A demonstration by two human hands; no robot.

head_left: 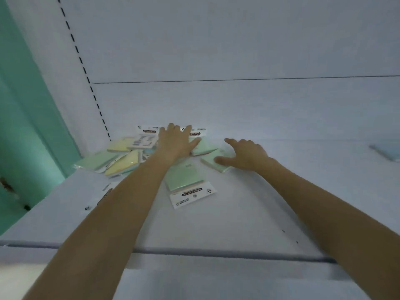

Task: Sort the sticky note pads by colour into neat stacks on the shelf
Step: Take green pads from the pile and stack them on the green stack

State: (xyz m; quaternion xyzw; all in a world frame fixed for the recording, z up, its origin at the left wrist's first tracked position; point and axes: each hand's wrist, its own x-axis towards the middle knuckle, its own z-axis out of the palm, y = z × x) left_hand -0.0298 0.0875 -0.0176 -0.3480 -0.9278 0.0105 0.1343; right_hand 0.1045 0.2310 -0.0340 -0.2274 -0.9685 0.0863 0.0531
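Head view: left hand [176, 140] grip spread, flat on mixed pad pile [124, 160] at back-left of shelf [259, 202]. Right hand [245, 155] grip loosely spread, thumb on green pad [208, 163]. Second green pad [184, 177] nearer, between forearms. Blue pad [387, 151] far right.

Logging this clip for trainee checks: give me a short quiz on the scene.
1. True or false: the left hand lies flat on the pile of pads.
2. Which colour is the pad under the thumb of the right hand? A yellow, B green, C pink.
3. Fill in: the lone pad at the far right of the shelf is ___.
Key: 1 true; 2 B; 3 blue.
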